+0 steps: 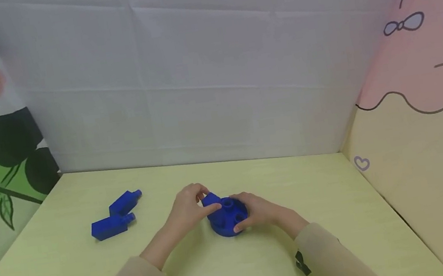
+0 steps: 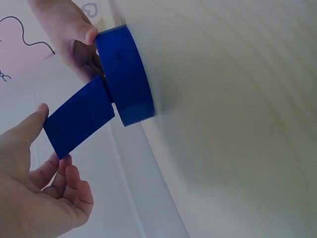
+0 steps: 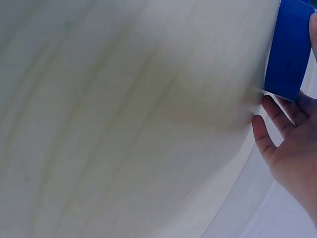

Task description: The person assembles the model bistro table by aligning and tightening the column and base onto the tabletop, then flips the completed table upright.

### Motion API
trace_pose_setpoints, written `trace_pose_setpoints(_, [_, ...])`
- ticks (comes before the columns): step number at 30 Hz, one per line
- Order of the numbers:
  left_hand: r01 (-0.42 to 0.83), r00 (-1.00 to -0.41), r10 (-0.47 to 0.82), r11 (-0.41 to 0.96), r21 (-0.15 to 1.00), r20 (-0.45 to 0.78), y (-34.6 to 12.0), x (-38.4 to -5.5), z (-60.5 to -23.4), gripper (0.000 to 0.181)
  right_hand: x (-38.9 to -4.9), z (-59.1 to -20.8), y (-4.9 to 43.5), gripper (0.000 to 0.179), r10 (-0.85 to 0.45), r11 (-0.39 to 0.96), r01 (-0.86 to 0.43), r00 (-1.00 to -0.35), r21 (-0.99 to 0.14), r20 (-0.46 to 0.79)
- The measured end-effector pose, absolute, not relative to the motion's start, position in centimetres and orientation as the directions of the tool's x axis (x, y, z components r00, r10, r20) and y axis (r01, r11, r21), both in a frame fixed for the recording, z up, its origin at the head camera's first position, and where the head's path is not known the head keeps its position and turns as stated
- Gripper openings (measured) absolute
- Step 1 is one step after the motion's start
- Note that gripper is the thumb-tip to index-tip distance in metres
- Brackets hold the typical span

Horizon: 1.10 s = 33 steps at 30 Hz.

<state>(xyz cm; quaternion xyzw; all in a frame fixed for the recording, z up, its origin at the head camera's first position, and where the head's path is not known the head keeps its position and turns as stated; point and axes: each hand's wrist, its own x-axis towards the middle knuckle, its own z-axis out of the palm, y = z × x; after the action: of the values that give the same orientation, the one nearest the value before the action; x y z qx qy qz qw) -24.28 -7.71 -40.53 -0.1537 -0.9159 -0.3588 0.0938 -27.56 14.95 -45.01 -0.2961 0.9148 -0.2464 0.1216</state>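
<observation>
A round blue base [image 1: 226,231] with raised round sockets stands on the table. My right hand [image 1: 256,210] grips its right side, thumb in front and fingers behind. At the base's left, my left hand [image 1: 189,208] pinches a blue block [image 1: 211,199] between thumb and fingers. In the left wrist view the block [image 2: 79,118] leans at a slant against the upper side of the base [image 2: 126,74]; whether its end sits in a socket is hidden. The right wrist view shows only part of the base [image 3: 290,52], with fingers at its edge.
Two more blue blocks, each with a narrow round peg at one end, lie at the left: one farther back [image 1: 124,203], one nearer [image 1: 109,227]. A pale wall sheet [image 1: 195,75] rises behind the yellowish table [image 1: 296,179]. Printed side panels stand left and right.
</observation>
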Motion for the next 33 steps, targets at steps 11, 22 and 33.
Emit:
trace_pose_setpoints(11, [0.602, -0.794, 0.510, 0.586, 0.543, 0.331, -8.9, -26.5, -41.2, 0.029, -27.5, -45.1, 14.9, 0.096, -0.594, 0.711, -0.473, -0.800, -0.521, -0.084])
trace_pose_setpoints(22, [0.633, -0.754, 0.589, 0.533, 0.562, 0.290, -9.0, -26.9, -41.0, 0.033, -27.4, -44.9, 14.9, 0.096, -0.587, 0.717, -0.463, -0.805, -0.521, -0.093])
trace_pose_setpoints(33, [0.234, -0.972, 0.158, 0.648, 0.725, 0.173, -6.2, -25.4, -40.7, 0.075, -27.5, -45.0, 15.0, 0.094, -0.597, 0.707, -0.470, -0.797, -0.528, -0.091])
